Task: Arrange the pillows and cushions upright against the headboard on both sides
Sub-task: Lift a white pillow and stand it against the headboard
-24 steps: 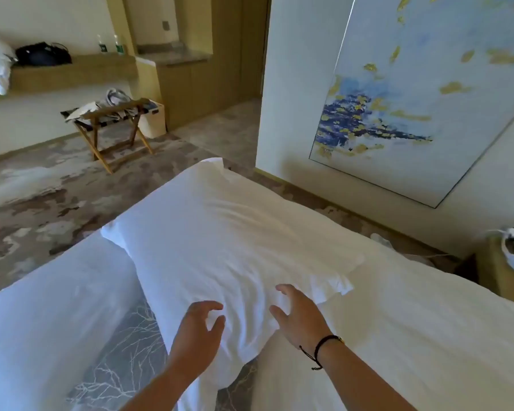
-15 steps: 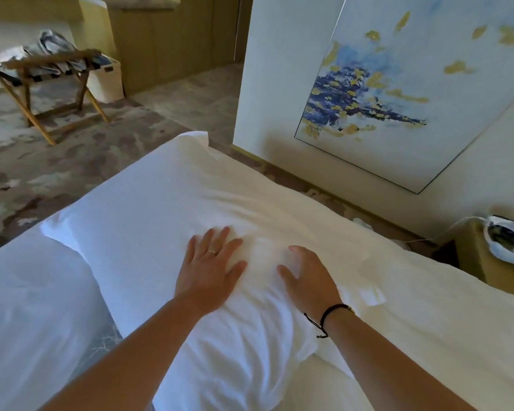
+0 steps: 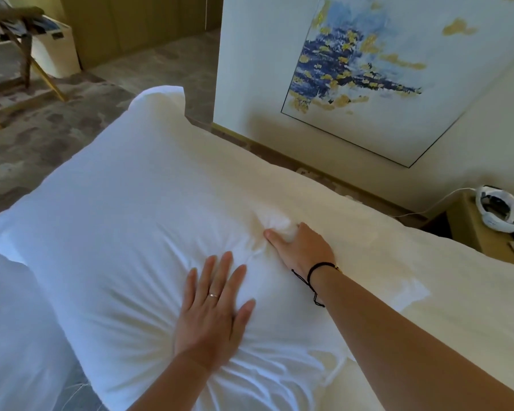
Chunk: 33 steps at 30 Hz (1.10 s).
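Large white pillow lying flat and lengthwise across the middle of the view, atop white bedding, far corner reaching toward the carpet and the base of the wall. Left hand laid palm-down on the pillow's near half, fingers straight and slightly spread, ring on one finger, fabric creased in rays around the palm. Right hand set on the pillow's right edge, thumb stretched out along the cloth, fingers curled into a bunched fold of pillowcase; black cord bracelet around that wrist. Second white pillow just beside the first at lower left, a strip of grey patterned fabric showing between the two near the bottom edge. Beyond the bed, a large painting in blue, white and gold standing on the floor and leaning against the pale wall. At far right, a wooden nightstand bearing a white headset-like device, a thin white cable running off it to the left. At upper left, a wooden folding luggage rack with items piled on top, a pale box behind it, and wood cabinetry along the back.
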Available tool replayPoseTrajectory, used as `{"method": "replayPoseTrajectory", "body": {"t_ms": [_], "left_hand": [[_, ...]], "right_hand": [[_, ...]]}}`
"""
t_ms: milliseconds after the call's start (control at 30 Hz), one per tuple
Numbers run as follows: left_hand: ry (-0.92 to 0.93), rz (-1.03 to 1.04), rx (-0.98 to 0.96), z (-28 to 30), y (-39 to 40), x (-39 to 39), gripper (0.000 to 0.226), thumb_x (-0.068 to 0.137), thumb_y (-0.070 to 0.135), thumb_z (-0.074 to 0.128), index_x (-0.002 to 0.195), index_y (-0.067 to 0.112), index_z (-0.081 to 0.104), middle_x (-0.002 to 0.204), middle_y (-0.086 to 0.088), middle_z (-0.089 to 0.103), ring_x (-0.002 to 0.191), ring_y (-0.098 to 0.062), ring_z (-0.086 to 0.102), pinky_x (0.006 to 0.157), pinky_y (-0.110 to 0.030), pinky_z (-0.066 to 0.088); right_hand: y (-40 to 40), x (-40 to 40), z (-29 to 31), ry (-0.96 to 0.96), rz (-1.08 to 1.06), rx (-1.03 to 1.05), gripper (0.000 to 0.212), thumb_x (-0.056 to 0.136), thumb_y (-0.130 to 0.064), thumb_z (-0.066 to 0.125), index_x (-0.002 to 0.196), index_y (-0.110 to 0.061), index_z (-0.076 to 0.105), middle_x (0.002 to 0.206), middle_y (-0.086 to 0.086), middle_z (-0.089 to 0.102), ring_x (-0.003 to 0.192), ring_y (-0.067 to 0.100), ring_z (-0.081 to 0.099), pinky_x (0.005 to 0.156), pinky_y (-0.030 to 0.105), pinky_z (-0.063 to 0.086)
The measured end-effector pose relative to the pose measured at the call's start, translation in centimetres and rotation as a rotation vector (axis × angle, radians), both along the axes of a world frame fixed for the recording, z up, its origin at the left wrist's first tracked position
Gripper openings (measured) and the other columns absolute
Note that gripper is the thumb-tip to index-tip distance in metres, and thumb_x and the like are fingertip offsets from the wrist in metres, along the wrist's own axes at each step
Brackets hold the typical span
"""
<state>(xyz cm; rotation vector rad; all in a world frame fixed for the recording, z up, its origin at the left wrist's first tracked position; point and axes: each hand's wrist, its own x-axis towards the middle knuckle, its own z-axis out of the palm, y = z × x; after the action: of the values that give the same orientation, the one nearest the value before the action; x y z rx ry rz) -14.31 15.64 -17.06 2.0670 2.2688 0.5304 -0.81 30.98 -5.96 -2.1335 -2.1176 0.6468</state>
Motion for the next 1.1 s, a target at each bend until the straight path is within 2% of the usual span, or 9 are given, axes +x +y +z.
{"method": "replayPoseTrajectory", "body": {"t_ms": [100, 233, 333, 467, 533, 733, 833, 1000, 1100], "left_hand": [[-0.015, -0.005, -0.023, -0.1, -0.5, -0.1, 0.062, 0.1, 0.055, 0.021, 0.156, 0.029, 0.013, 0.165, 0.0, 0.002, 0.151, -0.025, 0.002, 0.119, -0.051, 0.004], [-0.037, 0.012, -0.028, 0.0, -2.0, -1.1, 0.062, 0.1, 0.054, 0.02, 0.156, 0.028, 0.012, 0.165, 0.001, 0.003, 0.151, -0.025, 0.003, 0.12, -0.05, 0.003], [-0.101, -0.035, -0.044, 0.9, -4.5, -0.9, 0.062, 0.101, 0.053, 0.02, 0.157, 0.026, 0.012, 0.165, 0.001, 0.005, 0.151, -0.023, 0.006, 0.119, -0.049, 0.007], [-0.14, -0.051, -0.098, 0.2, -5.9, -1.6, 0.062, 0.102, 0.053, 0.022, 0.157, 0.025, 0.015, 0.165, 0.001, 0.006, 0.151, -0.021, 0.008, 0.118, -0.046, 0.011], [-0.117, -0.113, -0.052, 8.1, -9.8, -0.5, 0.062, 0.101, 0.054, 0.025, 0.155, 0.025, 0.021, 0.165, 0.001, 0.009, 0.151, -0.019, 0.009, 0.118, -0.044, 0.013], [-0.183, -0.117, 0.022, 12.4, -7.6, -1.4, 0.06, 0.099, 0.053, 0.035, 0.154, 0.032, 0.023, 0.153, -0.005, 0.032, 0.144, -0.023, 0.027, 0.115, -0.045, 0.03], [-0.131, -0.152, 0.122, 16.4, -7.9, 0.0, 0.061, 0.098, 0.055, 0.039, 0.151, 0.027, 0.029, 0.15, -0.006, 0.03, 0.141, -0.027, 0.028, 0.112, -0.049, 0.034], [0.011, -0.227, 0.109, 23.0, -7.4, 4.1, 0.069, 0.093, 0.064, 0.04, 0.152, 0.035, 0.02, 0.159, -0.008, 0.02, 0.149, -0.023, 0.012, 0.12, -0.049, 0.019], [0.017, -0.318, 0.08, 25.8, -7.5, 7.9, 0.07, 0.091, 0.071, 0.037, 0.151, 0.039, 0.018, 0.163, -0.004, 0.01, 0.151, -0.018, 0.001, 0.122, -0.047, 0.008]], "right_hand": [[-0.6, -0.5, -0.6, 0.11, -0.074, -0.055, 0.061, 0.073, -0.072, 0.053, 0.096, -0.017, 0.064, 0.087, 0.0, 0.068, 0.085, 0.025, 0.064, 0.077, 0.036, 0.051], [-2.2, -1.4, -0.8, 0.127, -0.04, -0.02, 0.038, 0.087, -0.051, 0.056, 0.088, -0.014, 0.066, 0.091, 0.008, 0.07, 0.09, 0.028, 0.063, 0.076, 0.032, 0.047], [-5.0, -1.5, -0.4, 0.064, 0.03, 0.072, 0.04, 0.095, -0.048, 0.047, 0.104, -0.013, 0.065, 0.1, 0.007, 0.069, 0.097, 0.029, 0.062, 0.076, 0.031, 0.044], [-7.9, -1.5, -0.7, -0.094, 0.133, 0.228, 0.04, 0.101, -0.045, 0.03, 0.103, -0.016, 0.057, 0.093, 0.006, 0.069, 0.089, 0.03, 0.064, 0.071, 0.036, 0.045], [-12.0, 1.5, 5.5, -0.045, 0.161, 0.305, 0.038, 0.101, -0.044, 0.028, 0.094, -0.017, 0.053, 0.084, 0.006, 0.067, 0.08, 0.032, 0.063, 0.064, 0.036, 0.04], [-11.2, 2.0, 8.8, -0.042, 0.436, 0.435, 0.037, 0.101, -0.046, 0.03, 0.076, -0.019, 0.036, 0.053, -0.004, 0.038, 0.051, 0.028, 0.041, 0.052, 0.034, 0.035], [-13.5, 4.8, 12.6, -0.058, 0.581, 0.532, 0.038, 0.101, -0.045, 0.032, 0.075, -0.019, 0.036, 0.054, -0.002, 0.042, 0.048, 0.029, 0.044, 0.05, 0.033, 0.032], [-16.0, 14.9, 19.1, -0.16, 0.743, 0.677, 0.038, 0.098, -0.04, 0.049, 0.068, -0.017, 0.044, 0.05, 0.0, 0.049, 0.04, 0.026, 0.047, 0.042, 0.029, 0.034], [-18.1, 22.1, 23.1, -0.246, 0.774, 0.716, 0.041, 0.098, -0.043, 0.047, 0.066, -0.016, 0.047, 0.049, -0.002, 0.047, 0.039, 0.022, 0.045, 0.04, 0.028, 0.038]]}}
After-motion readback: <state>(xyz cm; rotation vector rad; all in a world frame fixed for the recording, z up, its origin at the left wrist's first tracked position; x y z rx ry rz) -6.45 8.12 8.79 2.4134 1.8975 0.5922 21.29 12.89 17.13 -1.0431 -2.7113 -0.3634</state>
